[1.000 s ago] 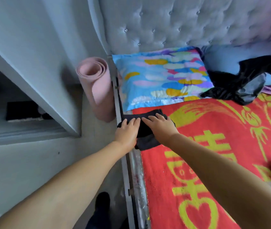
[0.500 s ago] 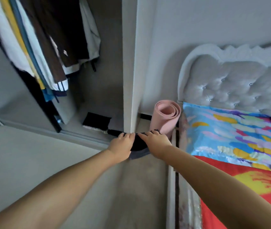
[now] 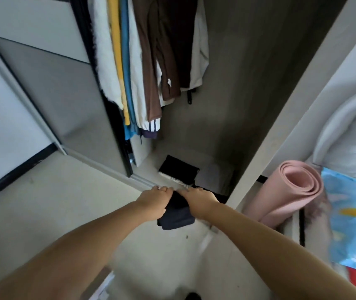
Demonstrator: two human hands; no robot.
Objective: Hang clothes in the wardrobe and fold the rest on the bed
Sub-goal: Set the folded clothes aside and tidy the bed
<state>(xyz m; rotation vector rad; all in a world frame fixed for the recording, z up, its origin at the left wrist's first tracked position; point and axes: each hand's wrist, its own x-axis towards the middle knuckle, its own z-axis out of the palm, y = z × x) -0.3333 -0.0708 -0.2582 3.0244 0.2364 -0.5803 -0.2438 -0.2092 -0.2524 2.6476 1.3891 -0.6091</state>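
A bedroom with a pale floor point(image 3: 49, 213) holds an open wardrobe point(image 3: 226, 87), inside which hanging clothes point(image 3: 142, 61) fill its left part and a folded dark stack point(image 3: 178, 169) lies on its bottom. Just right of the wardrobe's side panel a rolled pink mat point(image 3: 289, 191) leans, with a colourful pillow point(image 3: 354, 215) beyond it. At the wardrobe's threshold, the left hand point(image 3: 154, 202) and right hand point(image 3: 196, 199) each grip a folded dark garment point(image 3: 176, 215) between them, fingers curled over its top.

At 6 o'clock, both hands' fingertips hide behind the folded dark garment point(image 3: 176, 215); its underside perhaps hidden too.
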